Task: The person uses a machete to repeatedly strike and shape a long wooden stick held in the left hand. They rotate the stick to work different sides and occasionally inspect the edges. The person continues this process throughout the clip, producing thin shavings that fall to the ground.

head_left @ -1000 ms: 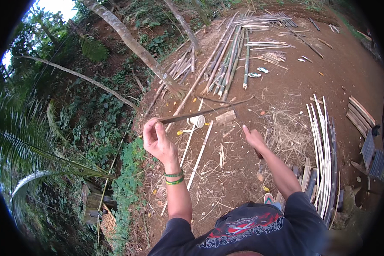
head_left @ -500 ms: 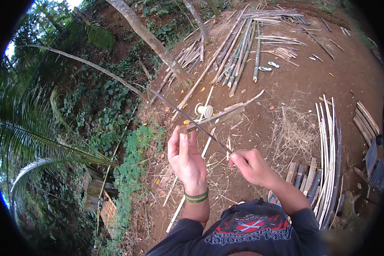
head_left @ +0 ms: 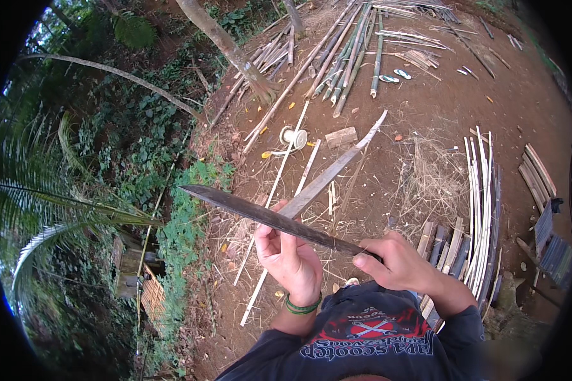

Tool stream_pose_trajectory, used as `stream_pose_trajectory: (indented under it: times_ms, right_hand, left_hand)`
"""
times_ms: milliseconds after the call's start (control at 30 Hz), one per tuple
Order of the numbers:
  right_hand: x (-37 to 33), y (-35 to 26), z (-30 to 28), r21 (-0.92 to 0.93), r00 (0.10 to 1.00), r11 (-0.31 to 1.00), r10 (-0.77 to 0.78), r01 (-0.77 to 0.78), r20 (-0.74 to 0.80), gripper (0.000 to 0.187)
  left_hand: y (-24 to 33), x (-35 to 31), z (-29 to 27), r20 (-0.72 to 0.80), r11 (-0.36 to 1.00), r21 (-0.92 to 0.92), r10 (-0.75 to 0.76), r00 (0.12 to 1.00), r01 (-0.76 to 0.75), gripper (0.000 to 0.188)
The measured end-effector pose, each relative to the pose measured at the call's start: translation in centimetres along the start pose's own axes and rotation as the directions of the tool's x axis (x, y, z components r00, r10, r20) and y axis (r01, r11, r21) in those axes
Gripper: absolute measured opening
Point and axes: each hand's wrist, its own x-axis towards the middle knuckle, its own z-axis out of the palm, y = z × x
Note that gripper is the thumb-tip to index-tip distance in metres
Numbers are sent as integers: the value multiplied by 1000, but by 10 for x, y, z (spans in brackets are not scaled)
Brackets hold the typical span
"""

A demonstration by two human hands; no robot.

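Note:
My right hand is closed round the handle end of a long dark machete. Its blade reaches up and left across the front of my left hand, the broad flat side showing. Between the fingers of my left hand is a split bamboo strip, its lower end partly hidden behind the blade. The strip slants away to the upper right and ends in a pale, tapered tip. From near that tip hangs a thin brown sliver. Whether blade and strip touch, I cannot tell.
A cream spool and a short wood block lie on the ground ahead. Bamboo poles are piled farther off, near sandals. Long pale strips and shavings lie to the right. Plants border the left.
The machete has turned from edge-on to flat side and swung lower, across my left fingers. The bamboo strip now slants more steeply upward. The view has shifted slightly.

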Motion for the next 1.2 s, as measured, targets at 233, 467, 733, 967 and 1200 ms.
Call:
stream_pose_trajectory:
  times_ms: [233, 467, 733, 967, 1200]
  right_hand:
    - [10, 20, 8, 75, 996, 996, 43, -49, 84, 40]
    - [14, 21, 23, 161, 997, 986, -50, 39, 60, 39]
    - [21, 16, 32, 121, 995, 988, -85, 91, -57, 34]
    - [17, 9, 27, 143, 997, 987, -74, 77, -20, 37]
    - [18, 13, 27, 175, 994, 979, -100, 108, -53, 38]
  left_hand:
    - [-5, -9, -15, -20, 999, 46, -18, 1000, 19, 30]
    - [-5, -7, -20, -4, 998, 36, -45, 999, 45, 43]
    - [-5, 1, -21, -5, 994, 81, -71, 997, 72, 54]
    - [-7, -2, -21, -10, 998, 23, -66, 998, 66, 52]
    - [-4, -4, -11, 44, 998, 0, -66, 997, 66, 48]
